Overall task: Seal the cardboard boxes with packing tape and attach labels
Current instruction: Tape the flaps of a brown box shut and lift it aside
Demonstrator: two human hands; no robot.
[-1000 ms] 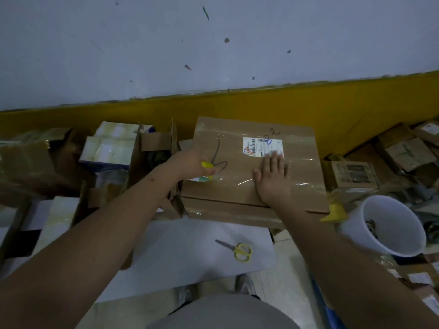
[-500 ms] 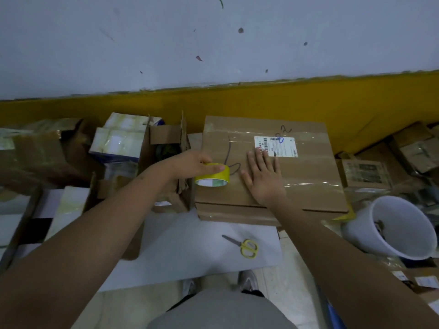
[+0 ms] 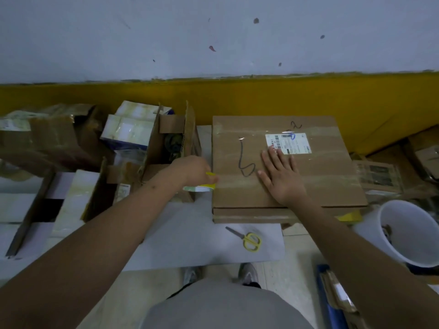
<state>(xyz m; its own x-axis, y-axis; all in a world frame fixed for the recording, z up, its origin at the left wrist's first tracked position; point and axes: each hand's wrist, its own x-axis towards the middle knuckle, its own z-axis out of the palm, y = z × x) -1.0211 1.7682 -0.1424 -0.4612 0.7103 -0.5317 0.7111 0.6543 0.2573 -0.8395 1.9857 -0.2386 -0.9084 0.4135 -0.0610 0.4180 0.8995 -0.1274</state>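
tape roll (image 3: 202, 185) mostly hidden by left hand (image 3: 191, 169), bucket (image 3: 403, 231) cut off

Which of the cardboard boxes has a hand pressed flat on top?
The big flat box at centre, with the white label. The right hand lies flat on it; the other boxes are untouched.

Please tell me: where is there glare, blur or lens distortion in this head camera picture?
Head view: glare streaks on the clear tape across the cardboard box; motion blur on the left hand and its tape roll; the right hand is sharper; wide-angle bending curves the wall's yellow band; light is dim and bluish.
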